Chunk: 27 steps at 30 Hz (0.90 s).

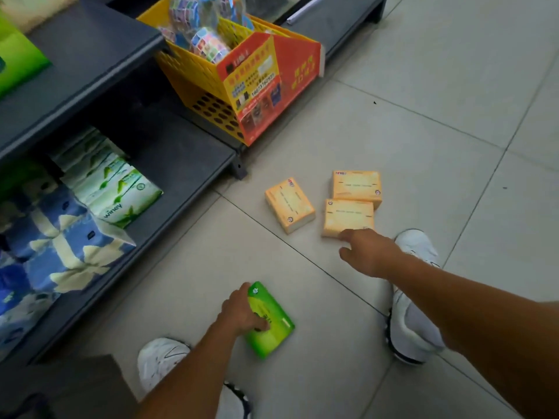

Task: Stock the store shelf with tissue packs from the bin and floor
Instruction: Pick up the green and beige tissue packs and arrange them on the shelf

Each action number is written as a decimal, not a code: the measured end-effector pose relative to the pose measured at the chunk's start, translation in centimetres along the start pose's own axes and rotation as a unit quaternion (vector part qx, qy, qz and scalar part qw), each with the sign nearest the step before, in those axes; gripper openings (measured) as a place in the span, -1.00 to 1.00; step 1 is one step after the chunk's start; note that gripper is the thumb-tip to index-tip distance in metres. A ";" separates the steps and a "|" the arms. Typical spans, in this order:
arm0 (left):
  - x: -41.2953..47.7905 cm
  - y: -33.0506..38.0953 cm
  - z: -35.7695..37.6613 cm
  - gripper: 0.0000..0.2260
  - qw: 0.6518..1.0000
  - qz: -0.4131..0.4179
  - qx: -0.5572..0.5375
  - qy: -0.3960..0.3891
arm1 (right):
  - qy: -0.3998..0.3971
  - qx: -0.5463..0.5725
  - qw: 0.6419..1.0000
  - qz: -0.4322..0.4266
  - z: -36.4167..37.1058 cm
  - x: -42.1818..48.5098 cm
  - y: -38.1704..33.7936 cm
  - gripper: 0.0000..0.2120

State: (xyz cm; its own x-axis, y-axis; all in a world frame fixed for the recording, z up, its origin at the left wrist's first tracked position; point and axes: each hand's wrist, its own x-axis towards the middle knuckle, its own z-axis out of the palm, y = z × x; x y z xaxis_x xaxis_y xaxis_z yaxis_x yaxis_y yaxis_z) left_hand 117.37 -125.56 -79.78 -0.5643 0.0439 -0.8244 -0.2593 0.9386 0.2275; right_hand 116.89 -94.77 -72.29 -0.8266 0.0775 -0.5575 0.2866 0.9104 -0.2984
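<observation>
**2 hands down at the floor packs**

At the bottom of the frame we see 2 white shoes (160, 361) on the pale floor tiles (423, 116). Just above them, at lower centre, the left hand (242, 309) grips a green tissue pack (270, 320), fingers curled round its left side and thumb across its top face. We cannot tell whether the pack rests on the tiles or hangs just above them.

To the right of centre, the right hand (367, 252) is spread open and holds nothing, its straight fingertips at the near edge of the nearest orange pack (348, 217). A 2nd orange pack (357, 186) lies just behind that one, touching it, and a 3rd orange pack (289, 205) lies turned at an angle just to their left.

Along the left side runs the dark grey shelf (181, 164). Its low tier holds blue packs (54, 237) and green-and-white packs (121, 192). At top centre, a yellow bin (193, 74) with a red sign holds colourful rolls (208, 45).
</observation>
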 end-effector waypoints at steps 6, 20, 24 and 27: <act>0.9 0.0 -0.8 -0.12 1.000 -0.006 0.009 -0.001 | -0.002 0.003 1.000 0.014 0.0 1.4 0.4 -0.61; -1.1 -1.8 5.0 -0.01 0.975 0.079 -0.203 -0.037 | 0.017 -0.065 0.997 0.026 -2.3 5.6 1.3 -0.34; -1.0 -2.1 6.4 -0.10 0.969 0.074 -0.234 0.022 | 0.007 -0.107 0.993 0.046 -1.2 7.7 3.0 -0.27; -0.4 -2.8 7.5 -0.18 0.965 0.052 -0.255 0.039 | 0.012 -0.117 0.992 0.046 -0.1 8.6 3.7 -0.25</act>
State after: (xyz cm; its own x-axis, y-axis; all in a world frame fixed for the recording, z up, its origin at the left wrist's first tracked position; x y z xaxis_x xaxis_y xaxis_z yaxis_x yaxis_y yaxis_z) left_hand 124.17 -125.62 -83.98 -0.6593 0.0841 -0.7472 -0.5398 0.6388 0.5482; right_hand 110.83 -90.68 -78.15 -0.8145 0.1710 -0.5544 0.2426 0.9684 -0.0577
